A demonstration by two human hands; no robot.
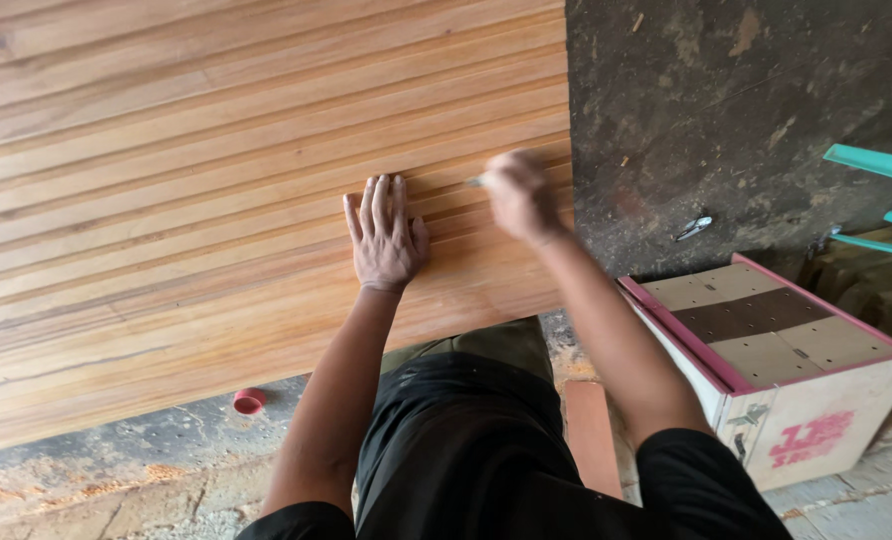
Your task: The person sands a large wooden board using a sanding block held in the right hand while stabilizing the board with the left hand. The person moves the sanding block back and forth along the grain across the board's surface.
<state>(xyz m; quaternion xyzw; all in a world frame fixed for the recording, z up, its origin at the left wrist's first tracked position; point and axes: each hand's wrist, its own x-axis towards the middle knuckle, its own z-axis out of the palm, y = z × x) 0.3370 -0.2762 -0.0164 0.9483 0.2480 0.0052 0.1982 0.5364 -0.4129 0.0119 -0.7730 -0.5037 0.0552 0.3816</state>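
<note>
Large grooved wood panel, warm orange-brown, ribs running lengthwise, fills most of view. Left hand flat on panel nr its edge, fingers spread open. Right hand blurred, just beside left, fingers closed on a small thin tool, tip at a groove; kind of tool unclear. Rt of panel: dark stained board. Below: dusty concrete floor, red cap, pink-edged box.
</note>
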